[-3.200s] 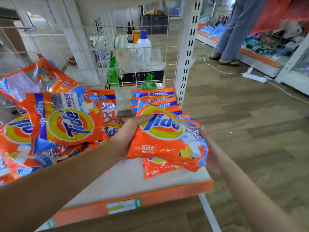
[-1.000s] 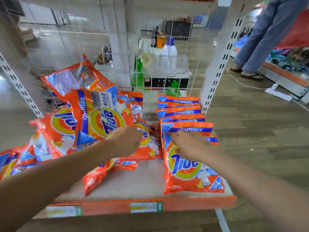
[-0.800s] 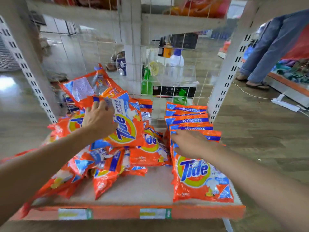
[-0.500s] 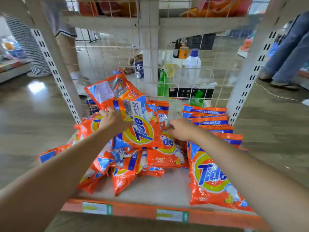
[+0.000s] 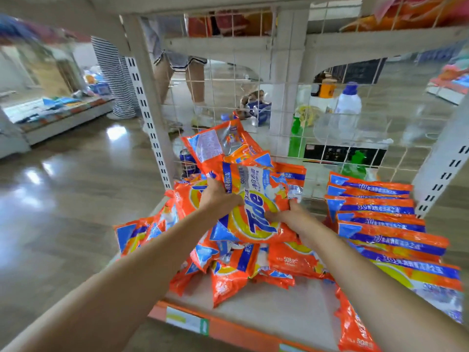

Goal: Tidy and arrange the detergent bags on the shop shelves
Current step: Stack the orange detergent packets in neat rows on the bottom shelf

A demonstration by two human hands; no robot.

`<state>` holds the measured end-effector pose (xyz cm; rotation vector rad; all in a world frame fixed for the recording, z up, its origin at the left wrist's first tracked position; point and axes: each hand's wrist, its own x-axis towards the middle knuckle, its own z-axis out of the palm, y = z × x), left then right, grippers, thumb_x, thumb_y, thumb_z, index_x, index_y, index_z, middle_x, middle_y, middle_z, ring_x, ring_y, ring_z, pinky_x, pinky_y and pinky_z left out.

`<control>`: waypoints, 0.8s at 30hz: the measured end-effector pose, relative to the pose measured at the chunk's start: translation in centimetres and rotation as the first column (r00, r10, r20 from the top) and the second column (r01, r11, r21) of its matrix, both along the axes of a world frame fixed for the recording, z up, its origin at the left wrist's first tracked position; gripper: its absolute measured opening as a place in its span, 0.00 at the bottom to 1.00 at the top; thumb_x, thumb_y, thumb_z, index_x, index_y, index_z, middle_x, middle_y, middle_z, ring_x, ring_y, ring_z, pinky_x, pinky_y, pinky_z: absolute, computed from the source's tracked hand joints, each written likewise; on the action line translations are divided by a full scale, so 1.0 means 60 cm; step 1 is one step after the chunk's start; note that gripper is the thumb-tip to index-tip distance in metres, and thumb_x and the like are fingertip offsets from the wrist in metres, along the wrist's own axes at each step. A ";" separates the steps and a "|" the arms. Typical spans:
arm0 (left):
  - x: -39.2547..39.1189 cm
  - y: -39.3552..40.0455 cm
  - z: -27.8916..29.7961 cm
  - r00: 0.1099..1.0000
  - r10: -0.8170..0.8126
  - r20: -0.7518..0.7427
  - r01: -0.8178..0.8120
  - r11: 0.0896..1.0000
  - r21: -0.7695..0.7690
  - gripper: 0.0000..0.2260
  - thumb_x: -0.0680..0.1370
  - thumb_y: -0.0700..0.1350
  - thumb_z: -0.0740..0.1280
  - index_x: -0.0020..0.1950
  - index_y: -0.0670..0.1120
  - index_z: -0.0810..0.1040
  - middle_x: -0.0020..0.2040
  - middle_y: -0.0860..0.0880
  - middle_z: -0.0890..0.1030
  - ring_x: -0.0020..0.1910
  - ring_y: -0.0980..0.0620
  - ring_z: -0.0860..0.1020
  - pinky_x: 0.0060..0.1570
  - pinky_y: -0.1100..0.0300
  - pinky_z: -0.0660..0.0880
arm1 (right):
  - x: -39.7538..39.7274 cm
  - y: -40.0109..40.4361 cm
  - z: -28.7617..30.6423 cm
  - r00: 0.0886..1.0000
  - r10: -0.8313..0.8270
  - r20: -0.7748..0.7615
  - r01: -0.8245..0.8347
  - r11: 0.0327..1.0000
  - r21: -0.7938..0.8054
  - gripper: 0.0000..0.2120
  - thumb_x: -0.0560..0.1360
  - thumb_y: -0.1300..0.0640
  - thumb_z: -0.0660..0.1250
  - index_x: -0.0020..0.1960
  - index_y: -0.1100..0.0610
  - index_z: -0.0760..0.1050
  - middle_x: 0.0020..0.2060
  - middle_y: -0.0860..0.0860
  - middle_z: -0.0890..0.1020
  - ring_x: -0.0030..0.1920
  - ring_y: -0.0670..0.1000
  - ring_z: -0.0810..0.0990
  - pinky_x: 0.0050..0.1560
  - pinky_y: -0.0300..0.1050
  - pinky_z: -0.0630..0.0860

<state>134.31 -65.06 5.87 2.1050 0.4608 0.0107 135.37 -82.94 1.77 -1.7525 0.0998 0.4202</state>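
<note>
An orange Tide detergent bag (image 5: 256, 207) tops a loose heap of the same bags (image 5: 228, 265) on the left half of the shelf (image 5: 269, 308). My left hand (image 5: 218, 200) grips the bag's left edge and my right hand (image 5: 291, 217) grips its lower right edge. A tidy overlapping row of bags (image 5: 375, 214) lies along the right side of the shelf. One bag (image 5: 218, 146) stands back side out against the wire grid.
A white wire grid (image 5: 317, 118) backs the shelf, with slotted uprights (image 5: 149, 118) at each side. Bottles (image 5: 347, 105) stand behind the grid. Two people's legs (image 5: 177, 80) show behind the shelf. Wooden floor spreads to the left.
My right hand left the neat row on the right and moved over to the heap, taking the top bag's right edge. My left hand stays on that bag.
</note>
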 end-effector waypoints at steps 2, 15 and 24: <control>0.002 0.025 0.010 0.995 0.043 0.094 -0.027 0.986 -0.165 0.22 0.65 0.40 0.75 0.55 0.43 0.70 0.49 0.42 0.80 0.43 0.45 0.80 0.43 0.50 0.80 | 0.008 0.025 0.018 0.998 0.021 0.066 -0.024 0.999 0.046 0.18 0.67 0.61 0.76 0.54 0.54 0.74 0.48 0.54 0.83 0.46 0.56 0.82 0.53 0.57 0.79; 0.014 0.151 0.019 0.994 0.106 0.015 -0.099 0.856 0.507 0.21 0.78 0.47 0.62 0.67 0.39 0.66 0.66 0.36 0.64 0.66 0.37 0.64 0.65 0.48 0.63 | 0.037 0.041 0.041 0.913 0.277 0.301 -0.054 0.811 -0.582 0.10 0.76 0.56 0.65 0.55 0.58 0.78 0.52 0.54 0.81 0.53 0.54 0.78 0.47 0.43 0.71; 0.010 0.014 0.007 0.765 -0.630 0.133 0.270 0.502 0.821 0.21 0.76 0.55 0.63 0.65 0.47 0.74 0.65 0.47 0.70 0.67 0.46 0.66 0.69 0.51 0.57 | -0.026 -0.026 -0.038 0.952 0.304 -0.040 -0.200 0.514 -0.834 0.42 0.60 0.21 0.56 0.58 0.53 0.73 0.59 0.54 0.76 0.62 0.57 0.72 0.56 0.46 0.73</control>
